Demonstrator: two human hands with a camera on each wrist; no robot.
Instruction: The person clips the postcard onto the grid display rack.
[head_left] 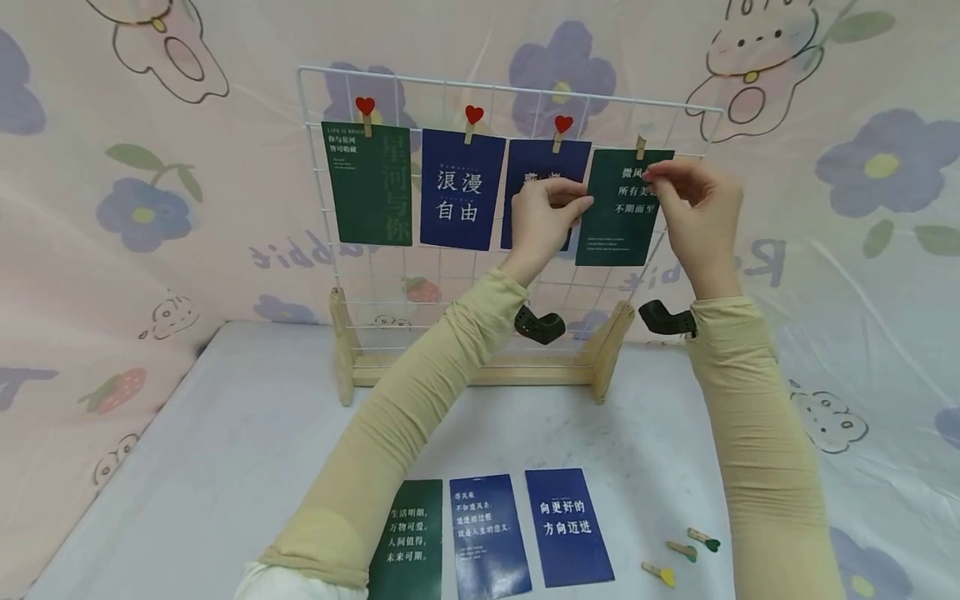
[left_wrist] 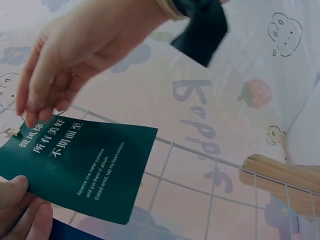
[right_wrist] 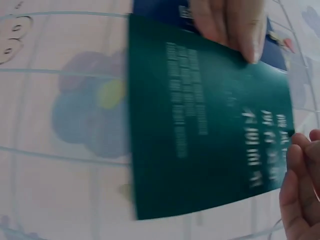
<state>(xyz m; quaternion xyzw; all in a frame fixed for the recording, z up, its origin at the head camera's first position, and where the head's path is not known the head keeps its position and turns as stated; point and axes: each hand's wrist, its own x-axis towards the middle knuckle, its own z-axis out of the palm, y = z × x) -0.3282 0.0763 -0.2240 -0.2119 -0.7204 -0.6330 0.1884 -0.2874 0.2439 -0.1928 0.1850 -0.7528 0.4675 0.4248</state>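
A green card (head_left: 615, 229) with white writing hangs from a small wooden clip (head_left: 641, 148) at the right end of a white wire grid (head_left: 517, 87). My left hand (head_left: 543, 218) pinches the card's left edge between thumb and fingers. At its upper right edge, my right hand (head_left: 703, 225) pinches the card with its fingertips. The right wrist view shows the green card (right_wrist: 215, 125) close up, overlapping a blue card (right_wrist: 162, 11). Left of my hands hang another blue card (head_left: 461, 187) and a green card (head_left: 367, 187), under red heart clips.
Wooden feet (head_left: 603, 354) hold the grid upright on the white table (head_left: 247, 467). In front lie a green card (head_left: 412, 542) and two blue cards, one at the right (head_left: 570, 529). Several loose clips, one with a yellow heart (head_left: 660, 573), lie near my right forearm. A patterned cloth hangs behind.
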